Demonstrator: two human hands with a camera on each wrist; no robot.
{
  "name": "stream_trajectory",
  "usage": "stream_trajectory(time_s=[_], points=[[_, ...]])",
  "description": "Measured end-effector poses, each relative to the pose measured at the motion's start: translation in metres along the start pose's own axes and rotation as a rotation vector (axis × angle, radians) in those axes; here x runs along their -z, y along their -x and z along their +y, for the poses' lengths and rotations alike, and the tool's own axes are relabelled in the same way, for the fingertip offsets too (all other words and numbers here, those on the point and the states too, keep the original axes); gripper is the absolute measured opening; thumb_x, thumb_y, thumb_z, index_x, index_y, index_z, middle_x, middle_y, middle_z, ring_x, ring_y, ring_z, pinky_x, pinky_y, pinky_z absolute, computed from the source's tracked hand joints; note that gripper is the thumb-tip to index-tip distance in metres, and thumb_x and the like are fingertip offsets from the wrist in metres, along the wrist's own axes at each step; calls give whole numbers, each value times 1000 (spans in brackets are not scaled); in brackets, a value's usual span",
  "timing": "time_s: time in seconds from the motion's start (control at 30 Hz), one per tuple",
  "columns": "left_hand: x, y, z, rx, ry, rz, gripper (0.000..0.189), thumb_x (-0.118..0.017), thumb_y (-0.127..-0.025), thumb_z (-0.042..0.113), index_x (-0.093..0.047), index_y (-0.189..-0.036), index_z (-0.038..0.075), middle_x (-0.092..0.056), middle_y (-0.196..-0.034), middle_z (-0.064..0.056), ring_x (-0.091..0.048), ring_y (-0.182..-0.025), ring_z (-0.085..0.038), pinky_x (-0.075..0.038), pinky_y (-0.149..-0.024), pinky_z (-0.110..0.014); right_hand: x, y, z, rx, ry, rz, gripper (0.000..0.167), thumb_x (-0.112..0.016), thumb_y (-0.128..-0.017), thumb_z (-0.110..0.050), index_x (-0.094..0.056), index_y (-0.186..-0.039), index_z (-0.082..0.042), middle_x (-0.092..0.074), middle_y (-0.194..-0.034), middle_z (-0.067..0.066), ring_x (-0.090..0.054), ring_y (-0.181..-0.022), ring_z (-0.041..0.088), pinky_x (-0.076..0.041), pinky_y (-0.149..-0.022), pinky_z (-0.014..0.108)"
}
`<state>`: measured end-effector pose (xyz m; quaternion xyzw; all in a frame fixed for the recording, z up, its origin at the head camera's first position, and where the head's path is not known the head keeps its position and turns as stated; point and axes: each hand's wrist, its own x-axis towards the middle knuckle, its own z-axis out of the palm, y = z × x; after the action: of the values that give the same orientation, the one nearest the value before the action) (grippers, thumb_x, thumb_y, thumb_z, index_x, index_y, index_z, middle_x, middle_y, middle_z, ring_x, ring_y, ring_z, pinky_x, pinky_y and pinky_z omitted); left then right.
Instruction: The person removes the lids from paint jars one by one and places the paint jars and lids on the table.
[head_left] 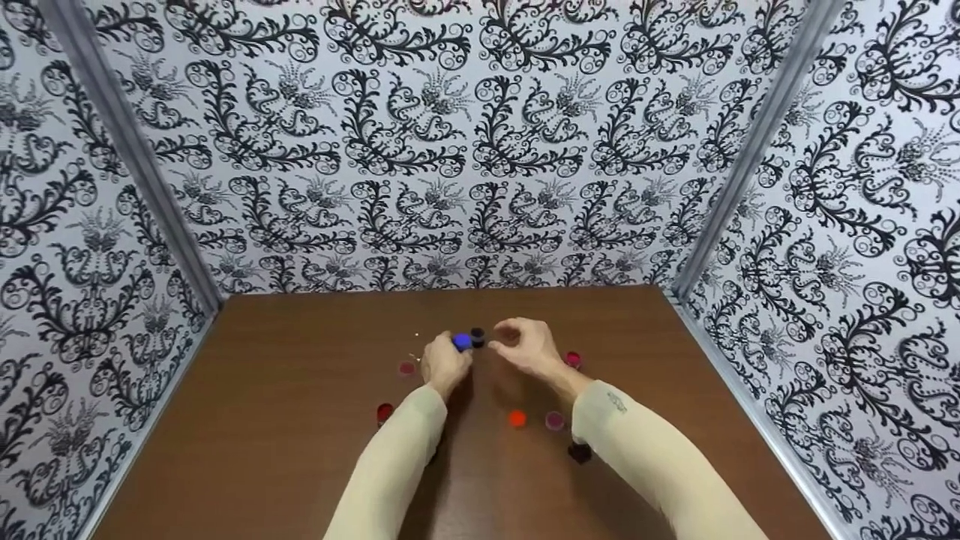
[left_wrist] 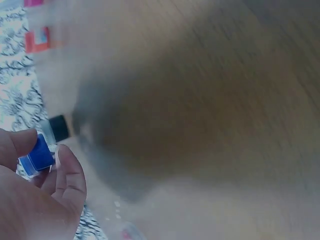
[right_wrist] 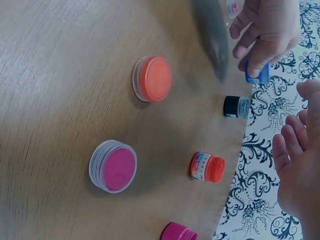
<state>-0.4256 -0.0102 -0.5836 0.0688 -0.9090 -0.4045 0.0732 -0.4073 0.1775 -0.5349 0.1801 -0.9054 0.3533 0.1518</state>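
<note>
My left hand (head_left: 447, 364) pinches a small blue paint jar (left_wrist: 40, 156) between thumb and fingers, close over the far part of the table. Just to the right of it, a little jar with a black section and a clear section (right_wrist: 236, 106) rests on the wood. On that jar's other side is my right hand (head_left: 529, 349), its fingers loosely bent and nothing in its grasp. The right wrist view shows this hand's palm and fingers at the frame's right edge, apart from the jars.
Nearer me stand an orange-topped jar (right_wrist: 156, 79) and a clear tub of magenta (right_wrist: 119, 167). An orange-red labelled jar (right_wrist: 206, 167) and a pink one (right_wrist: 177, 232) are farther back. A red jar (head_left: 385, 412) lies by my left forearm, a dark object (head_left: 579, 452) by my right sleeve. Patterned walls enclose the table (head_left: 262, 420).
</note>
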Motion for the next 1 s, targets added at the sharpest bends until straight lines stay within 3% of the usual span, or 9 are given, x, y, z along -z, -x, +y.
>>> stream_trajectory(time_s=[0.27, 0.43, 0.6, 0.87, 1.0], points=[[17, 14, 19, -71, 85, 10, 41, -89, -93, 25, -79, -129, 7, -84, -127, -17, -78, -123, -41, -62, -108, -55, 6, -1, -10, -4, -120, -5, 32, -87, -95, -17, -82, -121, 2, -86, -108, 20, -84, -92, 32, -70, -86, 41], [27, 26, 26, -122, 112, 11, 39, -90, -92, 25, -80, -125, 6, -84, -124, -18, -79, -121, -40, -62, -108, -55, 12, 0, -18, -16, -183, 10, 31, -87, -96, -14, -82, -121, 3, -87, -107, 18, -84, -92, 32, -66, -82, 29], [36, 40, 26, -191, 152, 24, 34, -90, -93, 26, -81, -120, 7, -86, -115, -15, -81, -111, -37, -63, -102, -54, 17, 1, -23, 6, -224, 31, 30, -88, -95, -12, -82, -120, 3, -87, -106, 19, -83, -90, 32, -62, -78, 20], [53, 62, 20, -246, 227, 34, 32, -88, -94, 26, -82, -121, 9, -87, -107, -10, -81, -96, -26, -64, -93, -47, 18, 8, -36, 53, -289, 9, 32, -92, -93, -12, -82, -119, 3, -85, -104, 21, -80, -86, 27, -65, -79, 29], [60, 73, 15, -271, 269, 30, 32, -88, -94, 23, -82, -122, 9, -86, -100, -9, -77, -86, -16, -64, -82, -37, 16, 14, -42, 84, -301, -19, 35, -94, -92, -14, -83, -120, 3, -84, -103, 21, -78, -83, 20, -64, -78, 25]])
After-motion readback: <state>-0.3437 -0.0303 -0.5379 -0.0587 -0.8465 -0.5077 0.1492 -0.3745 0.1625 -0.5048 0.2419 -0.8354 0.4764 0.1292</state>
